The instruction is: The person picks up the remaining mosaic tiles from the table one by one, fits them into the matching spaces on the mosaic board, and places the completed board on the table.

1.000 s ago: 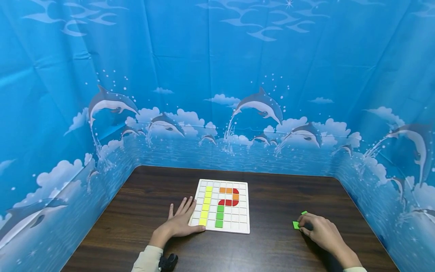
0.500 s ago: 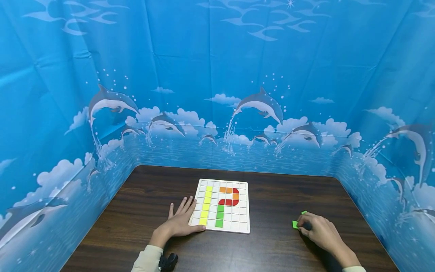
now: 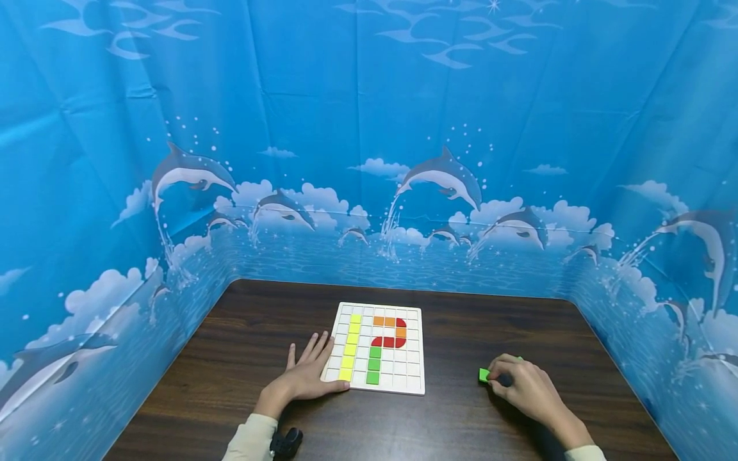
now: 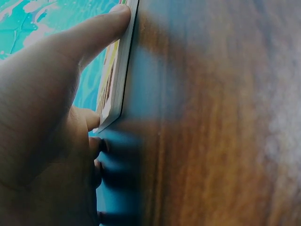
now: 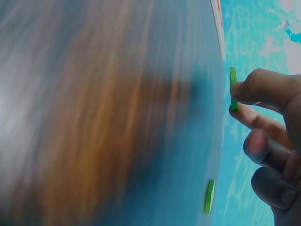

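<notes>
My right hand [image 3: 526, 387] pinches a green square tile [image 3: 483, 376] between thumb and forefinger. In the right wrist view the held tile [image 5: 233, 89] is off the table, its edge toward the camera. A second green tile [image 5: 209, 197] lies on the table, mostly hidden behind the hand in the head view. My left hand [image 3: 304, 378] rests with fingers spread at the left side of a white grid board [image 3: 408, 372], its thumb on the near left corner. The board bears a column of yellow tiles [image 3: 350, 349], green tiles [image 3: 374, 365], and red [image 3: 383, 342] and orange tiles [image 3: 384, 321].
The dark wooden table [image 3: 455, 333] carries the board near its middle. A blue dolphin-printed curtain [image 3: 369, 192] stands round the back and both sides. A black strap device [image 3: 286, 443] sits at the left wrist.
My right hand has picked up one green tile and moved a little to the left with it. The left hand and the board stay in place.
</notes>
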The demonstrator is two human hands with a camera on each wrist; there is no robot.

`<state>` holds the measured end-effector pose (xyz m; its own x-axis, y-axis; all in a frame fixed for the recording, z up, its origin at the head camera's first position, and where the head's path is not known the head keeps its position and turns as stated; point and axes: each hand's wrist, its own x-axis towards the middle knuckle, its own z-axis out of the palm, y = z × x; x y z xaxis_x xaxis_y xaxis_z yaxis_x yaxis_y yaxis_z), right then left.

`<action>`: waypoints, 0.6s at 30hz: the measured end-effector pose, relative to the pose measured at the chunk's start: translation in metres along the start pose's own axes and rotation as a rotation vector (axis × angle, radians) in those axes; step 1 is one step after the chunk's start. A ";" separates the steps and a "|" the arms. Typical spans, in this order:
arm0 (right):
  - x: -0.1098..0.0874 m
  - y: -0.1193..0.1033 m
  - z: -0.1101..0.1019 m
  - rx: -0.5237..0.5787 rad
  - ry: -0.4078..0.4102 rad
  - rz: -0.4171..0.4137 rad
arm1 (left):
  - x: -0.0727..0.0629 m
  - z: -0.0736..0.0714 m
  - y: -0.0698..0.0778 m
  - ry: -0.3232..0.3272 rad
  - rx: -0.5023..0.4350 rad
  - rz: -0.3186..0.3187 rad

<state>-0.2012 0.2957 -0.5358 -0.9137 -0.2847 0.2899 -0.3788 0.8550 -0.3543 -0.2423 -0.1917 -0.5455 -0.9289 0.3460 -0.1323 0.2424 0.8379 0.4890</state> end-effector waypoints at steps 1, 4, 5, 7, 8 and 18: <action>0.002 -0.002 0.001 0.005 0.006 -0.009 | 0.000 0.000 -0.001 0.002 -0.006 0.001; 0.006 -0.009 0.005 0.022 0.012 -0.037 | 0.001 0.002 -0.003 0.002 -0.013 -0.004; 0.007 -0.012 0.007 0.036 0.015 -0.045 | 0.002 0.003 -0.004 0.002 -0.012 -0.004; 0.010 -0.018 0.010 0.063 0.021 -0.062 | 0.004 0.006 -0.007 0.007 -0.009 0.000; 0.012 -0.020 0.012 0.072 0.029 -0.074 | 0.005 0.007 -0.008 0.010 -0.004 -0.002; 0.033 -0.053 0.027 0.109 0.031 -0.144 | 0.012 0.015 -0.016 0.022 0.036 -0.033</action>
<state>-0.2157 0.2293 -0.5316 -0.8447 -0.3858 0.3710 -0.5204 0.7541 -0.4007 -0.2529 -0.1950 -0.5676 -0.9422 0.3094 -0.1288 0.2216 0.8635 0.4530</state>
